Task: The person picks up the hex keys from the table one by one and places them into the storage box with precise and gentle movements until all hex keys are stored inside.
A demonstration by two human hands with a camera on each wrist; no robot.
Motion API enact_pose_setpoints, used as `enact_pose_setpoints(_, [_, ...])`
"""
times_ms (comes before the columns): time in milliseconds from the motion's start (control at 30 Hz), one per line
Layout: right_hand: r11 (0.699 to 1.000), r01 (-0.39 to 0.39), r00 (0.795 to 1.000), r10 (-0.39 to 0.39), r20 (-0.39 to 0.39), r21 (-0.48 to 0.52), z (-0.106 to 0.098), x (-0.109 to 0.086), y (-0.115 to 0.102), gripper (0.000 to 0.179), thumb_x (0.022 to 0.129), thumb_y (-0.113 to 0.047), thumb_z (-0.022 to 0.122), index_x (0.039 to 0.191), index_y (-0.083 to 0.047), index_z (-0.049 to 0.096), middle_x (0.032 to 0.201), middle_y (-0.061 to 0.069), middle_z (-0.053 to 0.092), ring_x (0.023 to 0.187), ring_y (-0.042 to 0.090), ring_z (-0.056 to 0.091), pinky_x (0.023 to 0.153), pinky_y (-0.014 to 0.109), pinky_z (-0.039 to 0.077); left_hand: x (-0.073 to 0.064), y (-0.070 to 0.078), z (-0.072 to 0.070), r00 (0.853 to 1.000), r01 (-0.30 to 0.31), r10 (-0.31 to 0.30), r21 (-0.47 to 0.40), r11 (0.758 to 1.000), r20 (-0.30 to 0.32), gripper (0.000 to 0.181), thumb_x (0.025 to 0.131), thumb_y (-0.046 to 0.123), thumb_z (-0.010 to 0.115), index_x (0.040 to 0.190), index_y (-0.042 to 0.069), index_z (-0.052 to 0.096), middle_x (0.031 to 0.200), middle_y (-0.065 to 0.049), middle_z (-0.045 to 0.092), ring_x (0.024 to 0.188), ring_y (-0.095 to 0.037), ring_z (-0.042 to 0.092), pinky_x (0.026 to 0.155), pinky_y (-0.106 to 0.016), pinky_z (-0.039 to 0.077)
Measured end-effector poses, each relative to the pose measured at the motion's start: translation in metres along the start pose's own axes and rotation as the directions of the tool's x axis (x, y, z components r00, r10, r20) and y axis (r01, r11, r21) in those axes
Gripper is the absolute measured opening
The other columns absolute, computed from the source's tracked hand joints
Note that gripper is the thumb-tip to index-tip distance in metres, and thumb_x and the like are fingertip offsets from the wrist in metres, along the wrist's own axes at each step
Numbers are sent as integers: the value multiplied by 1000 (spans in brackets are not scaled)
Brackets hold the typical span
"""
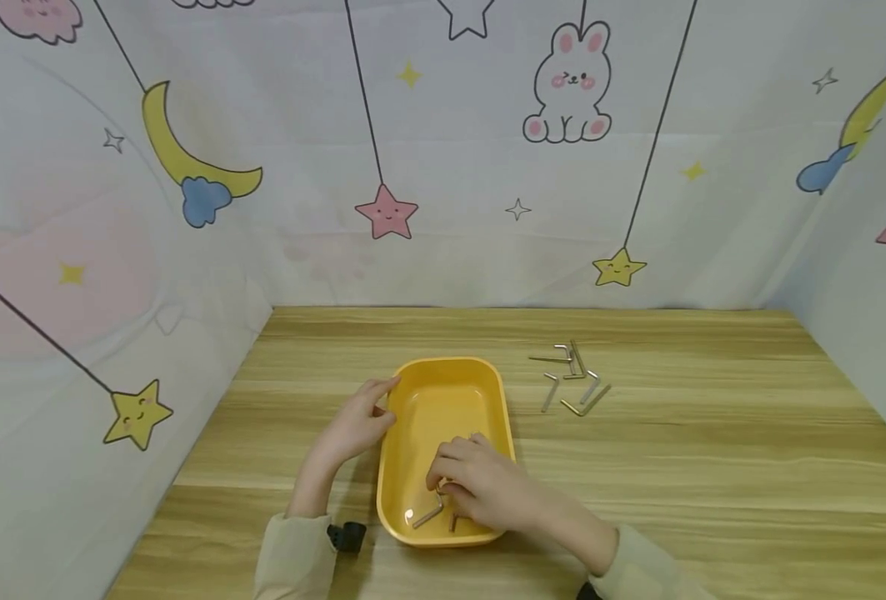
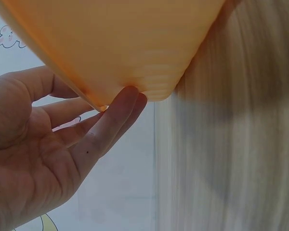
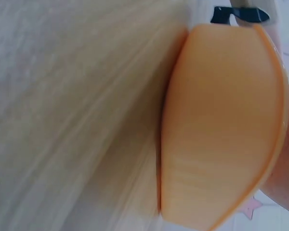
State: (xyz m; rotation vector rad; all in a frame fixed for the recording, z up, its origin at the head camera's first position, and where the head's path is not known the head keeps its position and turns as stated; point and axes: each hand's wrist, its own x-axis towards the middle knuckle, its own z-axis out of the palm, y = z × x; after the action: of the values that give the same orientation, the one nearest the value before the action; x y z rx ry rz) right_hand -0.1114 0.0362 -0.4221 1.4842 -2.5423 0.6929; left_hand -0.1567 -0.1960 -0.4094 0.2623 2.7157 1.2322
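Note:
A yellow rectangular tray [image 1: 443, 360] stands on the wooden table in the head view. My left hand [image 1: 360, 421] holds its left rim near the far corner. In the left wrist view, fingers [image 2: 113, 118] press the tray's outer wall while the thumb passes behind the rim. Over the near end of the tray, my right hand [image 1: 480, 479] reaches in with curled fingers. Its fingertips are at the short arm of an L-shaped hex key [image 1: 427, 517]. Part of another hex key [image 1: 453, 523] shows below the hand. The right wrist view shows mostly the tray's outer wall [image 3: 221, 125], hiding the fingertips.
Several hex keys [image 1: 581, 410] lie loosely grouped on the wooden table [image 1: 675, 467], right of the tray's far end. White cloth walls [image 1: 458, 267] printed with stars, moons and a rabbit enclose the table at the back and both sides.

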Motion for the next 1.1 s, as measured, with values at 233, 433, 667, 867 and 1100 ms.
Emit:
enact_pose_setpoints(233, [997, -69, 996, 70, -63, 27, -11, -7, 8, 13, 87, -11, 67, 96, -20, 67, 96, -12, 61, 93, 5, 54, 84, 26, 38, -1, 0, 0, 1000, 2, -2, 4, 1000, 0, 57, 89, 3, 51, 145, 3, 41, 139, -20, 46, 100, -28, 62, 77, -33, 54])
enact_pose_setpoints(433, [981, -169, 980, 178, -93, 100, -17, -14, 13, 12, 87, -11, 67, 96, -19, 66, 95, -12, 62, 93, 7, 56, 87, 31, 40, 0, -1, 1, 1000, 14, -14, 21, 1000, -4, 58, 90, 5, 52, 146, 5, 40, 141, -18, 46, 101, -28, 61, 77, -33, 53])
enact_pose_setpoints(667, [966, -193, 961, 222, -167, 173, -19, -21, 22, 17, 86, -7, 67, 95, -20, 66, 93, -10, 62, 89, 7, 55, 87, 31, 42, 0, 0, 2, 1000, 14, -14, 34, 999, -7, 57, 90, 5, 52, 146, 5, 41, 142, -17, 46, 102, -28, 61, 77, -34, 53])
enact_pose_setpoints(867, [952, -145, 949, 211, -235, 269, -22, -25, 30, 17, 83, -1, 67, 96, -12, 67, 91, -2, 66, 86, 13, 58, 81, 32, 47, -1, 2, 2, 1000, 18, -17, 27, 999, -2, 57, 91, 5, 51, 146, 5, 40, 143, -17, 45, 102, -28, 60, 76, -34, 52])
enact_pose_setpoints(1100, [939, -173, 935, 252, -251, 298, -30, -29, 38, 17, 85, -2, 66, 96, -15, 66, 92, -2, 66, 87, 9, 56, 82, 32, 48, -2, 4, 0, 1000, 19, -19, 13, 1000, 5, 57, 91, 5, 51, 147, 4, 39, 143, -19, 43, 103, -30, 60, 75, -33, 53])
